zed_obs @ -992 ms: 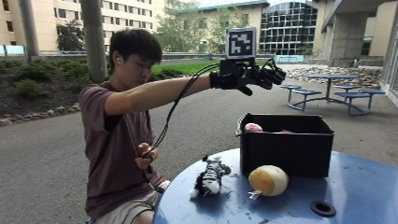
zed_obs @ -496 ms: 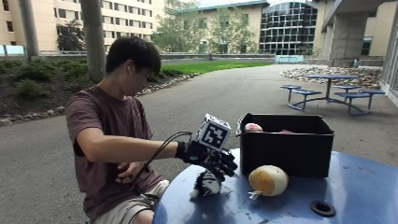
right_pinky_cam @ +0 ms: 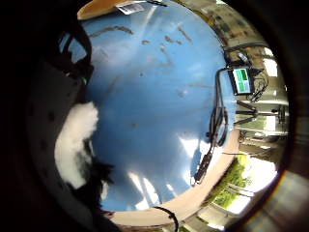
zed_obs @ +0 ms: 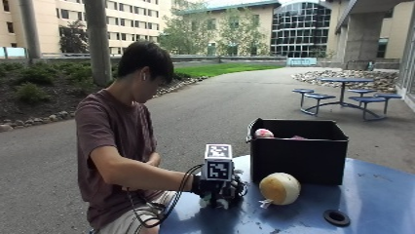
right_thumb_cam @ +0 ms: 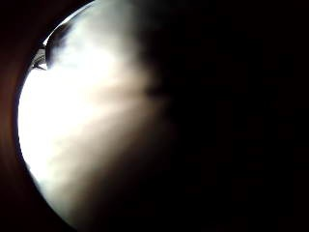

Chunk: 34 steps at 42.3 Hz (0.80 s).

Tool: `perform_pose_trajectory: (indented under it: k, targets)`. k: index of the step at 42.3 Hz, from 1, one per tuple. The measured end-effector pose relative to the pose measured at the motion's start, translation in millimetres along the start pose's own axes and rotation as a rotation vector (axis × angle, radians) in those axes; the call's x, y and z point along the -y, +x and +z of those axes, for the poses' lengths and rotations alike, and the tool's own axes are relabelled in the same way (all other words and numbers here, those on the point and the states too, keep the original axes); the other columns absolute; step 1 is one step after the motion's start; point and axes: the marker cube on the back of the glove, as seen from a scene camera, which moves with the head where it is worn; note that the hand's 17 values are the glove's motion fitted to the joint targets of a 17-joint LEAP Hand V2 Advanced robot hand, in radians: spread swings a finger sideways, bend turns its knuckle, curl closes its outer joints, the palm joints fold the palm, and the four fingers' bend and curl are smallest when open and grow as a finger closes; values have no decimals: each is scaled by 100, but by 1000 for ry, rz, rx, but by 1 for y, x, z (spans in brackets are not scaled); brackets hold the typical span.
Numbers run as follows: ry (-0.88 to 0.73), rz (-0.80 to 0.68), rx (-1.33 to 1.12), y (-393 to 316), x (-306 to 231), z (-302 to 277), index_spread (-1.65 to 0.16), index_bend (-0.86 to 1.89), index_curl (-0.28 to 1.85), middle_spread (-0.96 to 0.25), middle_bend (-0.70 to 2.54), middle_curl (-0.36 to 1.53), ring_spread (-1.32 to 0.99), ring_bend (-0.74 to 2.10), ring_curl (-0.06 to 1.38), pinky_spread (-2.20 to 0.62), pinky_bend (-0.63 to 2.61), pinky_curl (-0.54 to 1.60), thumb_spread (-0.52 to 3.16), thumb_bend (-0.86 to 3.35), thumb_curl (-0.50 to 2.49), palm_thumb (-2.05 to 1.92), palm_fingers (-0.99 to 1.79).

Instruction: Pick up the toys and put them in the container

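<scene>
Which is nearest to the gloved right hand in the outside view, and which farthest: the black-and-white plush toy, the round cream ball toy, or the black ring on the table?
1. Black-and-white plush toy, under the gloved right hand.
2. Round cream ball toy, beside it, in front of the black container.
3. Black ring, farther along the blue table.

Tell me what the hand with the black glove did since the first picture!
The black-gloved right hand came down from high above the black plastic container to the blue round table, onto the fluffy black-and-white plush toy. It now covers the toy; whether it grips it cannot be seen. The round cream-yellow plush ball, the container with its pink toys and the small black ring stayed put.
</scene>
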Motion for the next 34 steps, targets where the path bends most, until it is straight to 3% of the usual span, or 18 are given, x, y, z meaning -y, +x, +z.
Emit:
perform_pose_trajectory:
  k: [6,7,9,10,13,16,24,34]
  targets:
    - [11,6,46,3,16,-14,-12,91,40,-17,97,58,-27,107,54,-40,76,33,129,52,72,99,146]
    - [9,8,44,2,19,-18,-12,97,43,-20,79,52,-27,113,56,-40,81,35,128,54,73,100,137]
    - [9,12,42,2,24,-29,-11,101,45,-21,78,52,-26,116,56,-40,84,36,125,54,77,102,134]
    - [11,12,42,2,27,-37,-11,98,45,-20,98,59,-25,114,56,-40,80,36,120,53,80,100,139]
    - [30,17,31,4,35,-65,-12,100,49,-20,108,61,-25,115,57,-38,86,39,107,45,84,91,127]
    - [70,30,-1,8,47,-108,-14,109,54,-21,107,62,-28,111,57,-36,86,39,96,34,86,76,107]
    - [190,61,2,9,70,-217,-17,117,63,-22,110,66,-33,110,59,-35,86,41,75,25,95,66,96]
    - [255,100,9,-5,95,-292,-18,119,71,-23,113,70,-37,111,61,-34,89,43,56,22,105,64,91]
